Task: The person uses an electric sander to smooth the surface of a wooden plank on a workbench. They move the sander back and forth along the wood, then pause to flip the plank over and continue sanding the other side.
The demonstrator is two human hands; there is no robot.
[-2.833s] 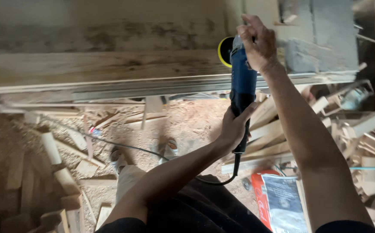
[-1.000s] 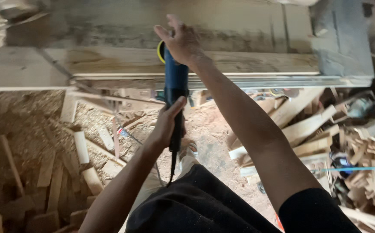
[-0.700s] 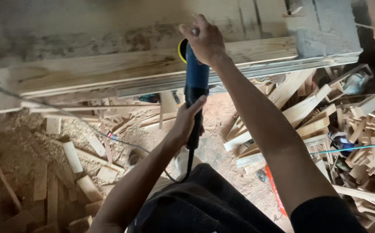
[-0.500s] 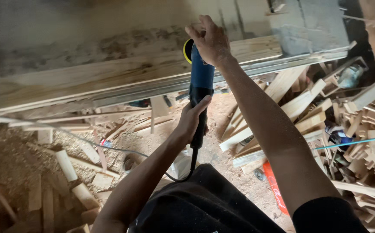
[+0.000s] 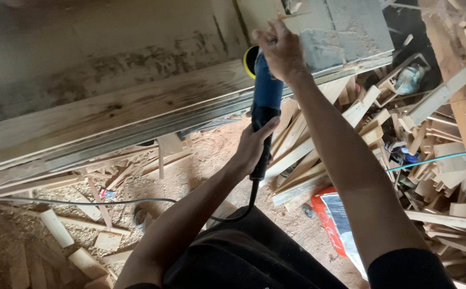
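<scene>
A blue power sander with a yellow pad lies against a long pale wooden plank on a workbench. My right hand presses on the sander's head. My left hand grips its black rear handle. A black cable runs from the handle down across the floor to the left.
The grey bench top ends at the right. Below it the floor holds sawdust and offcuts on the left. A heap of wood strips fills the right. A red and white bag lies by my right arm.
The sander and both hands have shifted right along the plank toward the bench's end. The view has tilted, and the red and white bag has come into sight.
</scene>
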